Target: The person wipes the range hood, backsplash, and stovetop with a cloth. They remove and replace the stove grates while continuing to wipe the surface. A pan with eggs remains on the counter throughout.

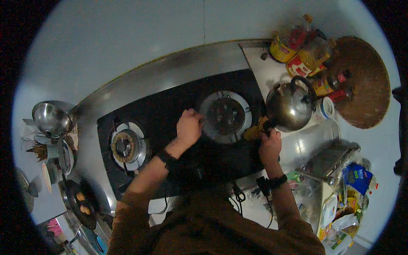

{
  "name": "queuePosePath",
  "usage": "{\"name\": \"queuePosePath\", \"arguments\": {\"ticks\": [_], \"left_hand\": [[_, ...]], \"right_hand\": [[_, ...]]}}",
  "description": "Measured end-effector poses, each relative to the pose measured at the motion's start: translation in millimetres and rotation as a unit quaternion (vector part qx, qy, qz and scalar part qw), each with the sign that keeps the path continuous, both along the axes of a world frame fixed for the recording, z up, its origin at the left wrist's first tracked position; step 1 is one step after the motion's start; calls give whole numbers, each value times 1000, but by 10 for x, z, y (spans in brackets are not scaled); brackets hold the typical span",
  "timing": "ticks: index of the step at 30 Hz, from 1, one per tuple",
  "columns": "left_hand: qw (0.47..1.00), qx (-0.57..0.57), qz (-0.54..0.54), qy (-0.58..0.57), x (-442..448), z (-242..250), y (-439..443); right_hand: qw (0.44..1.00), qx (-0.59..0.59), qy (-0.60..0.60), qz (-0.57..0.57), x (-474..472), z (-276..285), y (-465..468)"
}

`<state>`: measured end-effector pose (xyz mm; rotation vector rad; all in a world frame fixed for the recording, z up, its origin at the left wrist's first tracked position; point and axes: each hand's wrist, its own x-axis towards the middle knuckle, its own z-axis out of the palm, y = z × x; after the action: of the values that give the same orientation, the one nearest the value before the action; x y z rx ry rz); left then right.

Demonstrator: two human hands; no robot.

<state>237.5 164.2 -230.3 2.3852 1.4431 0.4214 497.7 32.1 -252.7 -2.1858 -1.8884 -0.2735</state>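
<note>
A black two-burner gas hob point(169, 105) lies before me. Its right burner point(226, 116) shows a steel drip ring around a bare dark centre. My right hand point(270, 146), at that burner's right side, grips a blurred brass-coloured burner part point(255, 129) with a dark piece by my fingers. Fingers curled, my left hand point(188, 127) is at the left edge of the drip ring; whether it touches the ring or pinches something is unclear. The left burner point(124, 146) has a brass-toned burner head seated in its ring.
A steel kettle point(290, 106) stands close to my right hand. Behind it are oil bottles point(283, 49) and a round woven tray point(363, 83). At left are a steel bowl point(51, 118) and a frying pan point(76, 200) holding brown food pieces. Packets point(355, 178) crowd the lower right.
</note>
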Motion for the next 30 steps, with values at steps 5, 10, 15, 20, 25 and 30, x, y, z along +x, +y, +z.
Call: {"name": "queuePosePath", "arguments": {"ticks": [5, 10, 15, 20, 25, 30], "left_hand": [[999, -31, -32, 21, -56, -75, -4], [999, -19, -30, -29, -36, -71, 5], [998, -7, -25, -53, -66, -83, -37], [996, -12, -17, -90, -4, -210, -45], [983, -7, 10, -184, 61, -456, -109], [987, 76, 23, -142, 78, -556, -186]], "right_hand": [[997, -71, -15, -16, 199, -107, 353], [997, -74, 2, 6, 391, -202, 619], [995, -44, -22, 91, 412, -135, 696], [994, -88, 3, 66, 372, -62, 676], [985, -167, -43, 14, 184, 131, 611], [980, -192, 37, -27, 236, 871, 546]]}}
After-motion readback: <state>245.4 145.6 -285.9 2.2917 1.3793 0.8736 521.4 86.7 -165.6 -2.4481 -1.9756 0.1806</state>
